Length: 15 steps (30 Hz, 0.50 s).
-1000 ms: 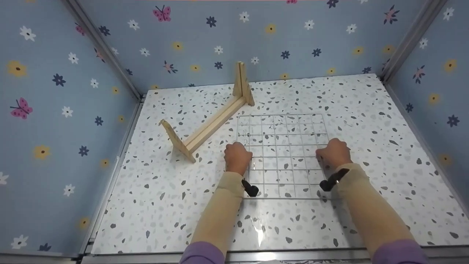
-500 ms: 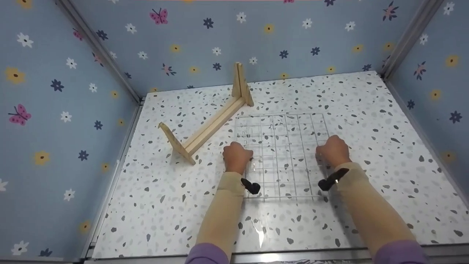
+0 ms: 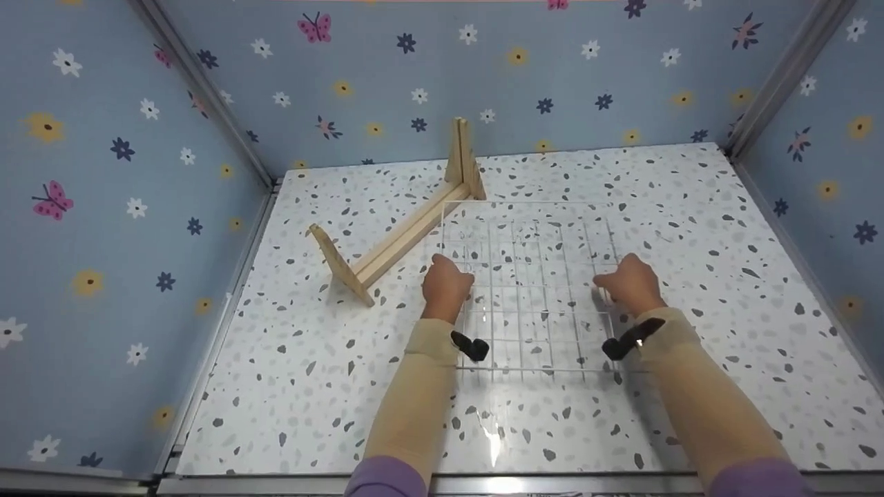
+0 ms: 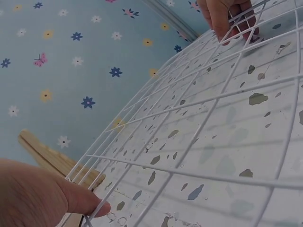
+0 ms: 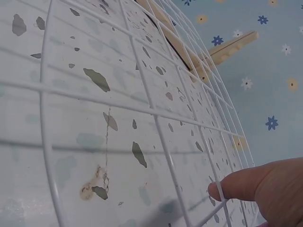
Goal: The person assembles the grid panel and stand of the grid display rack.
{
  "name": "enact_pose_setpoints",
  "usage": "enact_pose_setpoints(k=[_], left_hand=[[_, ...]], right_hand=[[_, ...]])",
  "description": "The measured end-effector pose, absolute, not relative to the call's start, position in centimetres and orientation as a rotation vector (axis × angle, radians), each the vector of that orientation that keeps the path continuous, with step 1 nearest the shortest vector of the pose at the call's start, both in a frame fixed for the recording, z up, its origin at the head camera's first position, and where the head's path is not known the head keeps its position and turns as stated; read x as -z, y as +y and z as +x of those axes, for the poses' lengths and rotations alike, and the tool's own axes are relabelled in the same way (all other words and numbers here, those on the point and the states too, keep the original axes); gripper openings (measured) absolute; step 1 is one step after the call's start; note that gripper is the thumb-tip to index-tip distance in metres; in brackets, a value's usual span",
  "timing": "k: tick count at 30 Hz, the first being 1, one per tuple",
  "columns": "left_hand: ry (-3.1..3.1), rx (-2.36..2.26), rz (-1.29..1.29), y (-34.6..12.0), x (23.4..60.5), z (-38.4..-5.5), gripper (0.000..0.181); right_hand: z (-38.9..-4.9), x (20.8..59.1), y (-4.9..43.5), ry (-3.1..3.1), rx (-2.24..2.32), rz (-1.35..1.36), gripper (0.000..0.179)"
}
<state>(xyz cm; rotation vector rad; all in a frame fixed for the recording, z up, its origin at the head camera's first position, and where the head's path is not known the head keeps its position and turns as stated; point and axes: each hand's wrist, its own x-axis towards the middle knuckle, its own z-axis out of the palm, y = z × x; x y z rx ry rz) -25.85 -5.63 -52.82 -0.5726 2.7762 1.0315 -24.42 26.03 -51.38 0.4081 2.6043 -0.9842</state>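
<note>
Left hand [image 3: 447, 286] and right hand [image 3: 630, 283] pinch the wire grid [image 4: 218, 98] by its sides, wooden stand [image 3: 412, 233] ahead-left (slanting off rightward, btw), nearer the left.

Hands [image 4: 38, 195] [image 4: 220, 16] gripping white wire grid [image 4: 171, 173], wooden piece [image 4: 42, 153] behind, flowered blue wall [image 4: 71, 104], speckled surface [image 4: 222, 146]

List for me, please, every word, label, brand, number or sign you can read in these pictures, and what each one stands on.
No readable text: none on the white wire grid, the wooden stand or the speckled tabletop.
The blue walls show flowers and butterflies, no lettering.
Too cut off to read: faint marks below the metal rail, at the head view's bottom edge.
</note>
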Motion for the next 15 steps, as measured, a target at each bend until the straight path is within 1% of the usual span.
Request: enact_pose_setpoints(k=[4, 11, 13, 15], left_hand=[[2.772, -1.051, -0.559, -5.5, 52.6, -25.7, 0.077], [2.818, -0.991, -0.512, -5.6, 52.0, -25.7, 0.083], [2.832, -0.973, -0.497, -5.7, 51.7, -25.7, 0.083], [2.848, -0.962, -0.488, -5.7, 51.6, -25.8, 0.084]], right_hand=[[-24.5, 51.0, 26.2, 2.580, 0.995, 0.419, 0.063], [-25.0, 49.9, 26.4, 2.579, 1.000, 0.421, 0.095], [-25.1, 49.6, 26.4, 2.593, 1.001, 0.414, 0.098], [-25.1, 49.3, 26.4, 2.616, 1.003, 0.399, 0.095]])
